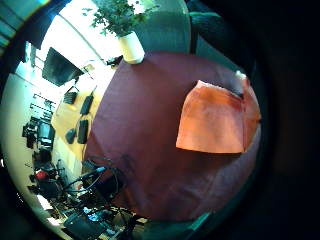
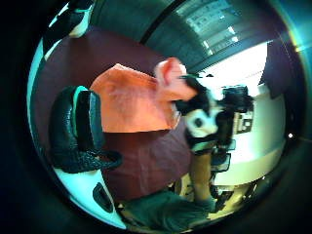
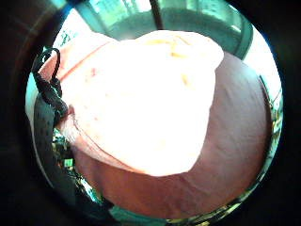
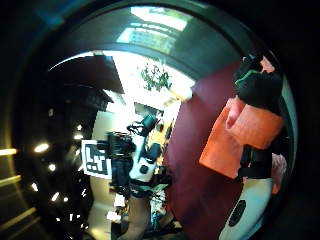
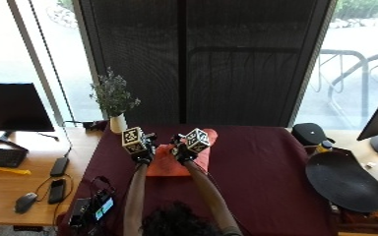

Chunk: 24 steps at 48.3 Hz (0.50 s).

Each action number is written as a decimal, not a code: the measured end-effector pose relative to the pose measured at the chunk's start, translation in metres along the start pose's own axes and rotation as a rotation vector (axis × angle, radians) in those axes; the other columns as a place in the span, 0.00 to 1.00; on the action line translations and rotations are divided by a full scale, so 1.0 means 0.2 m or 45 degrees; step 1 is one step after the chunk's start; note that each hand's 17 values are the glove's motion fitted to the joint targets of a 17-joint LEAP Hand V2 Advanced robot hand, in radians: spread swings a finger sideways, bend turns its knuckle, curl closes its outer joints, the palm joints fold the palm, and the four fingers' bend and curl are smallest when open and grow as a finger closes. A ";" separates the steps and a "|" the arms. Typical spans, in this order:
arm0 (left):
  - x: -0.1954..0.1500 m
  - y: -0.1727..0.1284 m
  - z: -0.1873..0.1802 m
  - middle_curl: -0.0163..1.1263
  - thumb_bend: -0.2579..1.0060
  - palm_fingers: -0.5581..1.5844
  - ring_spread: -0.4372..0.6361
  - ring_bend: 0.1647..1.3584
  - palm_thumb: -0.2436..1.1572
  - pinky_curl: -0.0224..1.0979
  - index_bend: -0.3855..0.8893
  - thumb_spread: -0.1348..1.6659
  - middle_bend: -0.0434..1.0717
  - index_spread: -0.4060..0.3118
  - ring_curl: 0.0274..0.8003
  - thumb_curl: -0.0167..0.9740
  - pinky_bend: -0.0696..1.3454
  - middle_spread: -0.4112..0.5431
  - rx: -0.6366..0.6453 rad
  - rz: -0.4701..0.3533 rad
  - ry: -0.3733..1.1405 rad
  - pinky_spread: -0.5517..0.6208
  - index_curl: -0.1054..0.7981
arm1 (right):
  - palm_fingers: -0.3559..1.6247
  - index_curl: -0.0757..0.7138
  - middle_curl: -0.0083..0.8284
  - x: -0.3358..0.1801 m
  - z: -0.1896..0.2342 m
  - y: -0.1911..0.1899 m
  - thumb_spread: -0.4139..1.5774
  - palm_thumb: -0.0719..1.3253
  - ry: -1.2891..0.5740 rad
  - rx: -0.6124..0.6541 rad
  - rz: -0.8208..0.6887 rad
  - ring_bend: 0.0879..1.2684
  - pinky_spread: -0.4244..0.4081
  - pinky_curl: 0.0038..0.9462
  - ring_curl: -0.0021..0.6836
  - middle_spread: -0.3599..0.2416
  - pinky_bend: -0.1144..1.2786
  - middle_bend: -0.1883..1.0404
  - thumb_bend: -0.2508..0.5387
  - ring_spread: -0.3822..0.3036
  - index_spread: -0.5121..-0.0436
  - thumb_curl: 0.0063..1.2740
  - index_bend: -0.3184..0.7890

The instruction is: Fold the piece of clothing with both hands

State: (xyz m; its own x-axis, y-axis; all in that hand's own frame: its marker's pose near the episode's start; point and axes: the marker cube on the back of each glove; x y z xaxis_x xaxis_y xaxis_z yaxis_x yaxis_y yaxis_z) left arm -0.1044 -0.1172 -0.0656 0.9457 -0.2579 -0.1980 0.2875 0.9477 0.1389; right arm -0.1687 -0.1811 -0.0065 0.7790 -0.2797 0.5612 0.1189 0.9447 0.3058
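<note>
Maroon tablecloth lies bare around orange garment — right hand lifts its edge.

Orange cloth lying on a dark red table cover, one edge of the cloth lifted up and folded over, a black gloved hand gripping that edge, a green plant far behind by bright windows

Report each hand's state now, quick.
Left hand: cannot be told; fingers hidden.
Right hand: holding a lifted edge of the orange garment.
</note>
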 end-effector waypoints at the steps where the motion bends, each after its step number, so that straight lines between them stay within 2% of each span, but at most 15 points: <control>1: -0.01 0.02 -0.01 0.40 0.23 0.48 0.49 0.30 0.50 0.26 0.41 0.87 0.29 0.41 0.41 0.28 0.22 0.34 -0.009 -0.005 0.019 0.80 0.49 | 0.73 0.36 0.48 -0.01 0.05 0.00 0.51 0.87 -0.006 -0.024 0.004 0.41 0.11 0.37 0.61 0.22 0.57 0.28 0.29 0.16 0.48 0.49 0.38; 5: -0.03 -0.04 0.08 0.41 0.24 0.48 0.49 0.30 0.52 0.27 0.40 0.87 0.30 0.41 0.42 0.29 0.21 0.33 0.022 0.003 0.075 0.80 0.49 | 0.73 0.37 0.48 0.01 0.18 0.03 0.51 0.87 0.083 -0.104 0.070 0.41 0.11 0.37 0.62 0.22 0.56 0.28 0.29 0.16 0.48 0.50 0.38; 11: -0.07 -0.01 0.18 0.41 0.25 0.48 0.49 0.30 0.55 0.27 0.40 0.87 0.30 0.41 0.42 0.31 0.21 0.33 0.004 0.011 0.078 0.80 0.48 | 0.73 0.36 0.48 -0.02 0.41 0.07 0.52 0.90 0.114 -0.207 -0.068 0.43 0.11 0.38 0.63 0.23 0.57 0.29 0.31 0.16 0.45 0.51 0.36; 15: -0.05 0.10 0.13 0.41 0.29 0.49 0.48 0.29 0.62 0.28 0.41 0.90 0.29 0.41 0.41 0.33 0.21 0.33 -0.109 0.015 0.094 0.79 0.48 | 0.67 0.27 0.47 -0.02 0.47 0.15 0.54 0.92 0.165 -0.369 -0.061 0.50 0.11 0.41 0.66 0.19 0.63 0.27 0.32 0.16 0.41 0.51 0.21; 17: -0.07 0.08 0.16 0.41 0.31 0.49 0.48 0.29 0.66 0.28 0.41 0.91 0.29 0.41 0.41 0.35 0.20 0.33 -0.094 0.002 0.063 0.79 0.48 | 0.63 0.23 0.45 -0.01 0.48 0.18 0.54 0.92 0.185 -0.453 -0.080 0.55 0.11 0.42 0.69 0.21 0.67 0.25 0.31 0.16 0.39 0.51 0.17; 18: -0.08 0.07 0.18 0.41 0.33 0.49 0.48 0.29 0.69 0.28 0.41 0.92 0.29 0.41 0.41 0.36 0.20 0.33 -0.088 -0.009 0.043 0.79 0.48 | 0.58 0.19 0.43 -0.01 0.48 0.18 0.55 0.92 0.182 -0.490 -0.116 0.59 0.12 0.44 0.71 0.24 0.70 0.21 0.31 0.15 0.37 0.52 0.13; 21: -0.07 0.15 0.13 0.40 0.35 0.49 0.48 0.29 0.72 0.28 0.41 0.93 0.28 0.41 0.41 0.37 0.20 0.33 -0.176 -0.036 0.020 0.79 0.48 | 0.50 0.12 0.39 -0.02 0.44 0.18 0.56 0.93 0.135 -0.583 -0.340 0.69 0.13 0.47 0.75 0.29 0.77 0.17 0.31 0.14 0.33 0.52 0.15; 23: -0.04 0.19 0.10 0.40 0.36 0.49 0.48 0.29 0.73 0.28 0.41 0.94 0.28 0.41 0.41 0.38 0.20 0.33 -0.228 -0.023 0.042 0.79 0.48 | 0.47 0.09 0.36 -0.03 0.40 0.17 0.58 0.94 0.094 -0.638 -0.480 0.72 0.15 0.47 0.75 0.31 0.80 0.19 0.32 0.16 0.31 0.52 0.18; 24: -0.03 0.19 0.10 0.40 0.36 0.49 0.48 0.29 0.74 0.29 0.41 0.94 0.28 0.41 0.41 0.38 0.20 0.33 -0.224 -0.006 0.056 0.79 0.48 | 0.44 0.09 0.35 -0.03 0.37 0.18 0.60 0.94 0.063 -0.674 -0.533 0.70 0.18 0.47 0.73 0.33 0.81 0.19 0.33 0.17 0.31 0.52 0.22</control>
State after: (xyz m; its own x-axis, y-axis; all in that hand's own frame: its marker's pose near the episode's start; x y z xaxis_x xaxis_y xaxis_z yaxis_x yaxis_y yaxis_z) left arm -0.0970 -0.0836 -0.0394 0.9356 -0.2575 -0.2414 0.2573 0.9658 -0.0331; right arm -0.2138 -0.1587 0.0576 0.6273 -0.6443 0.4374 0.6928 0.7183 0.0645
